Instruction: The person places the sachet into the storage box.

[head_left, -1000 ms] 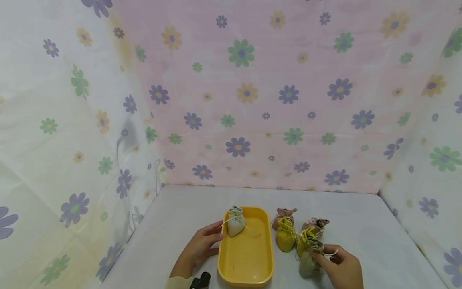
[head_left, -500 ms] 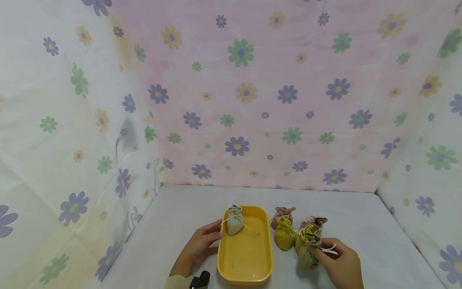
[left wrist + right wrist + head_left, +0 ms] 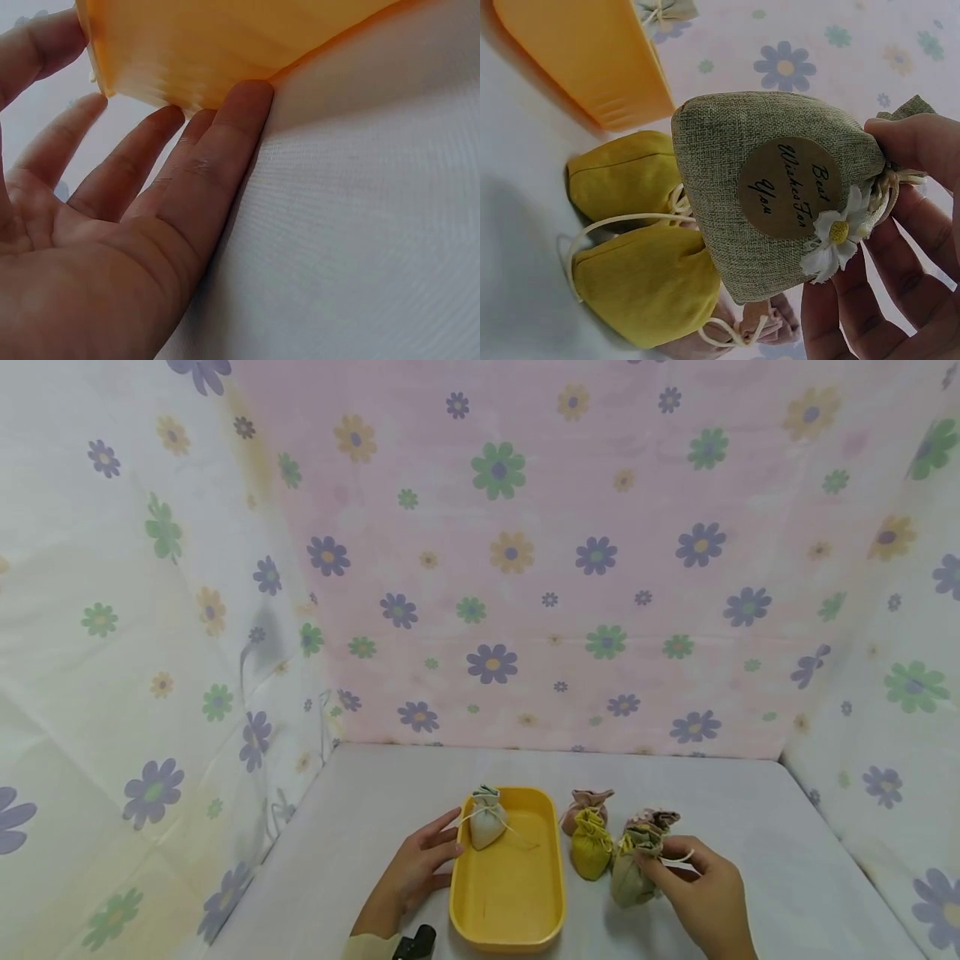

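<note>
Grey-green pouch (image 3: 630, 880) is up off the white table (image 3: 405, 777), over toward the right. Leftmost I see the left hand (image 3: 418, 866), fingers loose and spread, their tips against the side of a yellow tray (image 3: 506, 902). A pale pouch (image 3: 488, 828) stands in the tray's far left corner. Just right of the tray come a pink pouch (image 3: 591, 797) and, in front of it, a yellow pouch (image 3: 591, 853). A second yellow pouch (image 3: 646, 286) and a brownish pouch (image 3: 666, 818) are partly hidden behind the grey-green one, which carries a round label (image 3: 789, 187), "Best Wishes For You", and a white flower (image 3: 836, 234). Rightmost, the right hand (image 3: 703, 887) pinches its tied neck between thumb and fingers
</note>
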Motion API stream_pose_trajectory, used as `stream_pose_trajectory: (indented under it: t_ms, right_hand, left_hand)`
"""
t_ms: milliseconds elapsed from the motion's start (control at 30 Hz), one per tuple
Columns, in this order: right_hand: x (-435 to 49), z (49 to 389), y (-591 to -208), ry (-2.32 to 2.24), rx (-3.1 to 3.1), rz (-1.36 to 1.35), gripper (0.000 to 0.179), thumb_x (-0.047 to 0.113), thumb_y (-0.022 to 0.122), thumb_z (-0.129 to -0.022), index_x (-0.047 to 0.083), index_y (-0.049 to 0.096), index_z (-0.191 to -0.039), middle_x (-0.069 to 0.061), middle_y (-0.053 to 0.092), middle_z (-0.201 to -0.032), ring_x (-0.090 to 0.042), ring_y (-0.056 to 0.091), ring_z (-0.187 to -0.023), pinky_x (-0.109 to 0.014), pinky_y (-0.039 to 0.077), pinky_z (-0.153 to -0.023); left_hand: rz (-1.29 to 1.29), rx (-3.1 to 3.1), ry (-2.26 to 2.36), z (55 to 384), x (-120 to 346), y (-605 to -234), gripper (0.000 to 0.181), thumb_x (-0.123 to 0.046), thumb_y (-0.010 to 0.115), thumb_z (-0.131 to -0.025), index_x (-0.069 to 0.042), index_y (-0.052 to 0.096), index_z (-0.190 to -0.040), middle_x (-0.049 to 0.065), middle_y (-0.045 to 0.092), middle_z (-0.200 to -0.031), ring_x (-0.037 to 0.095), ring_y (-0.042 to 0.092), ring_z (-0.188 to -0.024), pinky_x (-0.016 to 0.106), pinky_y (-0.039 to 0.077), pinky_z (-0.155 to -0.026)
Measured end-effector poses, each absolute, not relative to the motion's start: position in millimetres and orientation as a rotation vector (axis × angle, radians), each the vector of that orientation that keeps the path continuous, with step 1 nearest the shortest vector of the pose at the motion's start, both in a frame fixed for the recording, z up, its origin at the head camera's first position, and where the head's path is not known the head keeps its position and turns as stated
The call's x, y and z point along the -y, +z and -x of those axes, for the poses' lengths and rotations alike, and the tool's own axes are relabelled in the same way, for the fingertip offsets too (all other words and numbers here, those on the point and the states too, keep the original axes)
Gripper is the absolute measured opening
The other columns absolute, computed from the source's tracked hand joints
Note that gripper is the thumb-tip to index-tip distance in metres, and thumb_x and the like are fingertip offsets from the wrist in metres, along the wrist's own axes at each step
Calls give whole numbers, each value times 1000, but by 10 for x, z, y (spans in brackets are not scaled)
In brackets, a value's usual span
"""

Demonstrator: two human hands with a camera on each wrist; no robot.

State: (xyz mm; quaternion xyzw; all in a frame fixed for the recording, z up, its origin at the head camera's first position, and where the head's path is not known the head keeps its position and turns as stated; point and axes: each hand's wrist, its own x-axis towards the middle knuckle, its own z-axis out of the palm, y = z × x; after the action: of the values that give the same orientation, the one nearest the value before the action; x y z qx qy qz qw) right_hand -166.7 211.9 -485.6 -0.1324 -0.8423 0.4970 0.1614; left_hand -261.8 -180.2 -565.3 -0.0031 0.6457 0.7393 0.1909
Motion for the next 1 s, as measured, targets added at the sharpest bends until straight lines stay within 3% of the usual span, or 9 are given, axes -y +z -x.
stream_pose_trajectory:
  t_ms: [233, 433, 1000]
  right_hand:
    - [-2054, 1726, -4748, 1420, 2336, 208, 27, 30, 91, -80, 15, 78, -98, -3, 75, -104, -5, 70, -85, -19, 61, -69]
    - [-1954, 1803, -4701, 1458, 2299, 118, 26, 26, 91, -80, 13, 78, -98, -5, 74, -113, -3, 68, -86, -18, 60, -72]
    - [-1683, 2024, -4678, 1549, 2313, -56, 27, 35, 90, -80, 19, 79, -99, 1, 76, -101, -8, 70, -92, -22, 63, -78]
  left_hand:
    - [-33, -1856, 2053, 2624, 1820, -5616, 65, -20, 74, -97, -24, 48, -156, 24, 39, -162, 34, 60, -132, 52, 61, -92]
    - [-74, -1903, 2008, 2613, 1831, -5563, 57, -23, 72, -98, -17, 54, -152, 22, 43, -160, 35, 63, -129, 51, 62, -90]
    - [-106, -1926, 1977, 2598, 1833, -5562, 48, -22, 71, -99, -13, 62, -145, 22, 45, -159, 33, 63, -129, 50, 62, -89]
